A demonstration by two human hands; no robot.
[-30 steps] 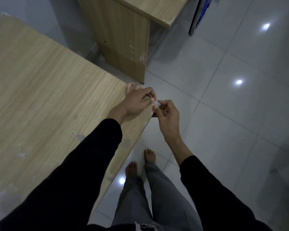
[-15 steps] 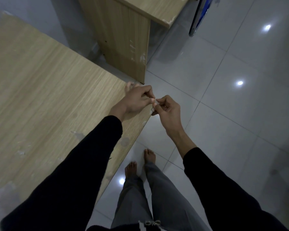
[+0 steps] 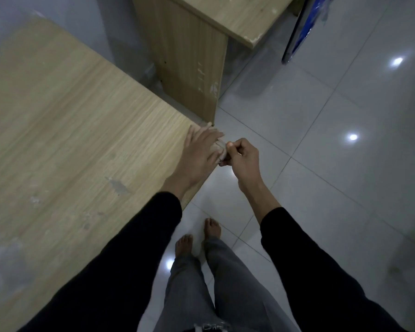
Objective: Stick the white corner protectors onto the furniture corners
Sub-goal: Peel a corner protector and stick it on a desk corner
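A small, pale, see-through corner protector (image 3: 222,150) sits between my two hands, right beside the near right corner of the light wooden table (image 3: 82,130). My left hand (image 3: 200,149) lies over that corner with its fingers stretched out flat on the tabletop, its thumb side against the protector. My right hand (image 3: 243,159) hovers just off the table's edge and pinches the protector between thumb and curled fingers. Blur and my fingers hide most of the protector and the corner itself.
A second wooden desk (image 3: 197,56) stands behind, its side panel close to the table's corner. A dark blue-edged panel (image 3: 297,29) leans at the top right. Glossy grey floor tiles (image 3: 333,164) stretch to the right. My bare feet (image 3: 199,236) stand below the table's edge.
My left hand has uncurled from a pinch and spread flat over the table corner. My right hand has stayed at the edge, still pinching the protector.
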